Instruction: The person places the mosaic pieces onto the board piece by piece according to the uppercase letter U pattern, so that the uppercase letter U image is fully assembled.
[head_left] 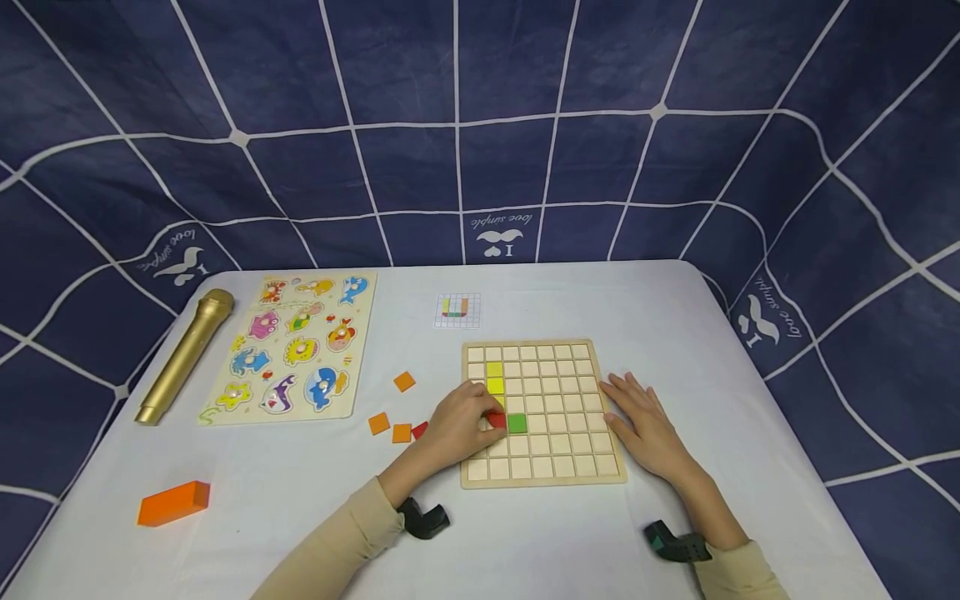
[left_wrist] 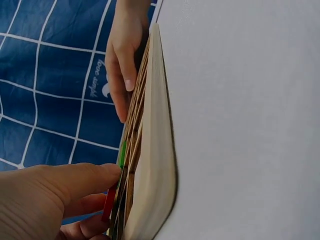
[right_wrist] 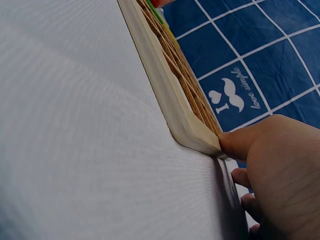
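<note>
My left hand (head_left: 456, 423) pinches a red square tile (head_left: 497, 421) between thumb and fingers, over the left part of a wooden grid board (head_left: 562, 442). Right beside that tile lies a green tile (head_left: 517, 423) in its cell. Yellow tiles (head_left: 495, 385) form a column above, the lowest partly hidden by my fingers. In the left wrist view the red tile (left_wrist: 108, 202) stands tilted at the board's surface. My right hand (head_left: 647, 427) lies with extended fingers along the board's right edge, its thumb touching the frame.
Left of the board lie several orange tiles (head_left: 379, 423) and a partly hidden red tile (head_left: 420, 429). A small pattern card (head_left: 457, 311) sits behind it. Farther left are an animal puzzle (head_left: 296, 350), a gold microphone (head_left: 186, 357) and an orange block (head_left: 174, 504).
</note>
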